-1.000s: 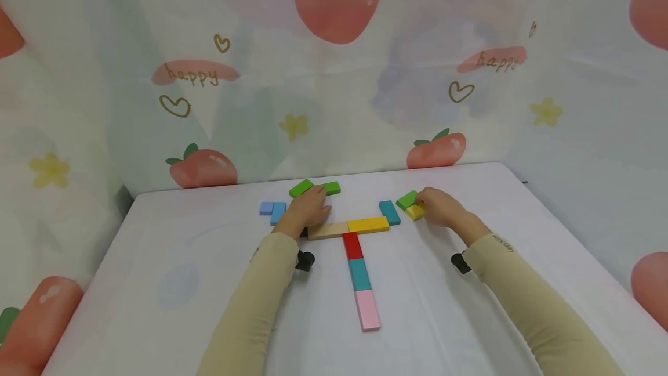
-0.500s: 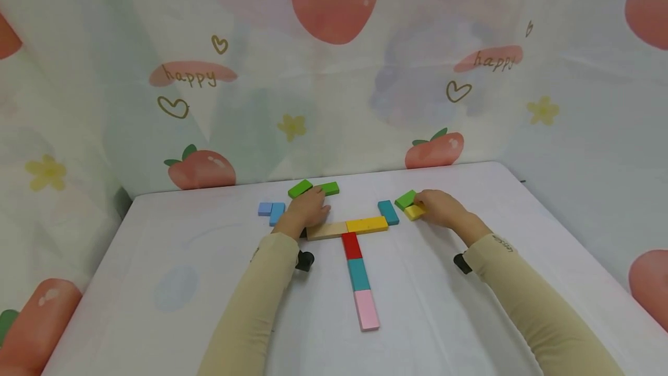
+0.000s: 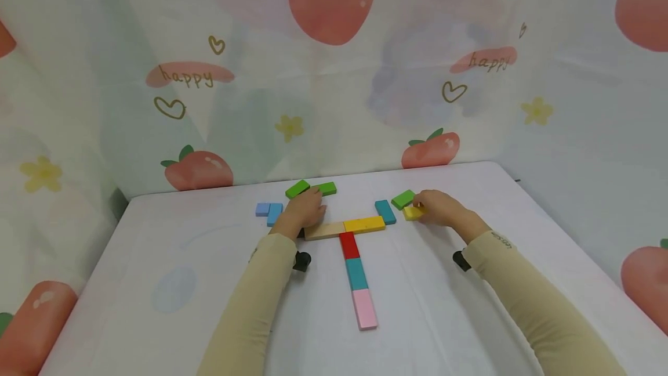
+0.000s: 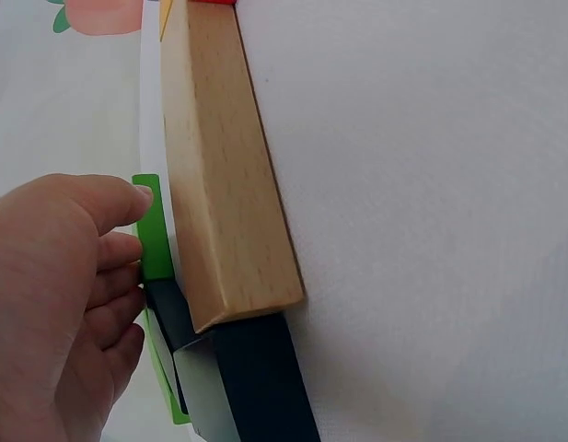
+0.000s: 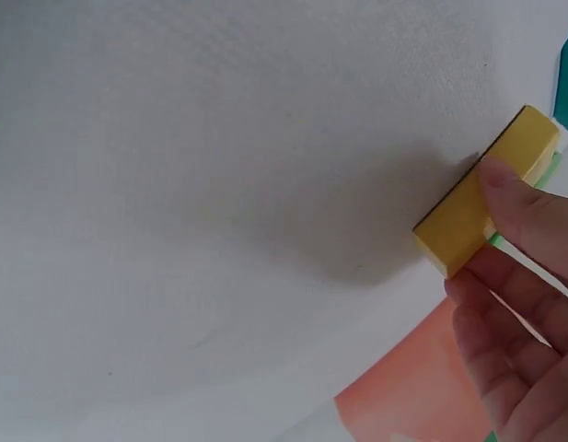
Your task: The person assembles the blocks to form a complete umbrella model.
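In the right wrist view, my right hand (image 5: 532, 267) pinches a yellow block (image 5: 468, 207) between thumb and fingers, close over the table. A green block (image 3: 403, 199) lies just behind it in the head view. My left hand (image 3: 305, 209) stays at the far side of the table with loosely bent fingers. Its thumb tip overlaps the end of a green block (image 4: 155, 230) in the left wrist view. Dark blocks (image 4: 265, 378) sit beside that hand, one at the end of a natural wood block (image 4: 233, 166). Another green block (image 3: 297, 189) lies behind the left fingers.
A yellow block (image 3: 365, 224) continues the wood block's row, with a teal block (image 3: 385, 212) at its right end. Red (image 3: 349, 245), turquoise (image 3: 357, 273) and pink (image 3: 365, 308) blocks run toward the front. Blue blocks (image 3: 275, 214) lie left of the left hand.
The right hand has turned the yellow block slightly, and it now stands a bit apart from the green block behind it. The left hand holds its place; the head view has shifted slightly.
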Demonstrator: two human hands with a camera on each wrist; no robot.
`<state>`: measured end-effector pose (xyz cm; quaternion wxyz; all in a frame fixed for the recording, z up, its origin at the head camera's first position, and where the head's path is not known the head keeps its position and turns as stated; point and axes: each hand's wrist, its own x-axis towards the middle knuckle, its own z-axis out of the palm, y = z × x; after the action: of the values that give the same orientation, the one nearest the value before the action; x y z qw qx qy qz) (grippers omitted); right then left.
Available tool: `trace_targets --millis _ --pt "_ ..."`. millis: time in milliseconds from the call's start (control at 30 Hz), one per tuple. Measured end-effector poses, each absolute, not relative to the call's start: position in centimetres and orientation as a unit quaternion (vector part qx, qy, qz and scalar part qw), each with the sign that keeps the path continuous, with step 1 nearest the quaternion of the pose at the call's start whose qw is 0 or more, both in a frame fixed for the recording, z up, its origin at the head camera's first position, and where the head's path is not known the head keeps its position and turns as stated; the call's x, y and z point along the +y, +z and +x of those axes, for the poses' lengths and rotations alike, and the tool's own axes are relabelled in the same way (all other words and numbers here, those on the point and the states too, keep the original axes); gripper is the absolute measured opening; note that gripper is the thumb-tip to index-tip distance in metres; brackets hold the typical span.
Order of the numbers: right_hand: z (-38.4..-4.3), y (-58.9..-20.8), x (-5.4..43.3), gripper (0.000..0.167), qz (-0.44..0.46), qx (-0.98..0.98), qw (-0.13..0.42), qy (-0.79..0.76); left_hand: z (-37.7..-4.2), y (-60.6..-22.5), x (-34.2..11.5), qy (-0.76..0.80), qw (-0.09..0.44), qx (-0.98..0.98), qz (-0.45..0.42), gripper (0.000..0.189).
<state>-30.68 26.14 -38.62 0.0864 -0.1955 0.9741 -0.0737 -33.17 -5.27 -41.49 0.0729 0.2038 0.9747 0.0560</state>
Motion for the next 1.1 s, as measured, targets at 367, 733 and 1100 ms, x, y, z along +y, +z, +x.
trace_targets --millis 367,733,1100 --pt "-31.7 -37.0 25.8 0.021 -0.209 0.974 0.065 -0.059 -32.9 -41.5 -5.4 0.066 0.079 0.976 0.193 0.045" --pt "-33.4 -35.3 21.4 0.030 -0.189 0.976 0.073 -0.078 -33.4 -41.9 -5.3 0.063 0.078 0.976 0.192 0.046" --pt "-35.0 -36.2 18.8 0.033 -0.159 0.978 0.085 -0.107 -33.5 -41.9 -5.3 0.059 0.078 0.977 0.190 0.046"
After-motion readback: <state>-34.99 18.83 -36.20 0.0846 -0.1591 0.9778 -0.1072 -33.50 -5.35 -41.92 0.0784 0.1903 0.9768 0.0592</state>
